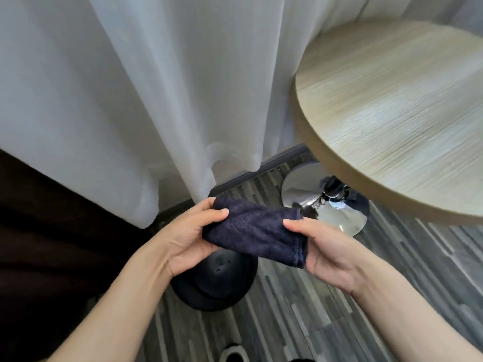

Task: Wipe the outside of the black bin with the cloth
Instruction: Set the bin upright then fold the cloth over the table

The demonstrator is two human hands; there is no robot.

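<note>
A dark navy cloth [252, 229], folded into a band, is stretched between both hands above the floor. My left hand [189, 237] pinches its left end with thumb on top. My right hand [330, 253] grips its right end, where a stitched hem hangs down. Directly below the hands stands the round black bin [214, 286] on the floor, seen from above; its upper part is hidden by the cloth and my left hand.
A round light-wood table [392, 118] on a chrome pedestal base [326, 205] stands to the right. White sheer curtains [130, 100] hang behind the bin. Dark furniture [47, 244] fills the left. The floor is grey striped planks [300, 322]. A slipper [234, 354] shows at the bottom edge.
</note>
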